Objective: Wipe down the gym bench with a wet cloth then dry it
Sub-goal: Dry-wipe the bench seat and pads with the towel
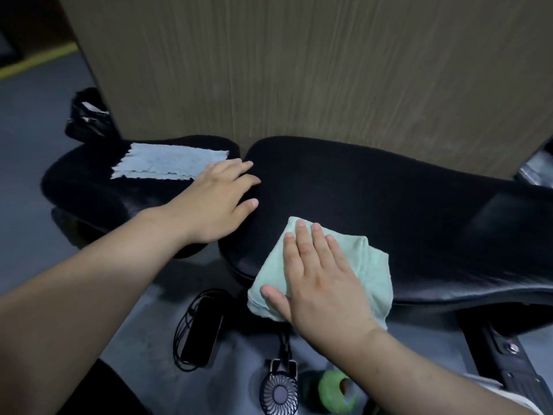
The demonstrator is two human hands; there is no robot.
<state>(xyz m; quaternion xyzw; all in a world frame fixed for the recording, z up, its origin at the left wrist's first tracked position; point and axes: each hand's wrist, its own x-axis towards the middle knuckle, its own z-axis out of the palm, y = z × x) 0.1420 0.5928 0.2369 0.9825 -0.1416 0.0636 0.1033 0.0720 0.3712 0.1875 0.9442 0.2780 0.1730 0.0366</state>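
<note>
Mint-green folded cloth (371,265) lies pinned under the flat, open right hand (323,283) at the black padded desk's (389,205) near edge; unwiped length runs rightward.

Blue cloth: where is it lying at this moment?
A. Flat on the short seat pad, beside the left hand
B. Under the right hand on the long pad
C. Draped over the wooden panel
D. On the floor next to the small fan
A. The blue cloth lies flat on the short seat pad, just beside the left hand; the right hand presses a green cloth instead.
</note>
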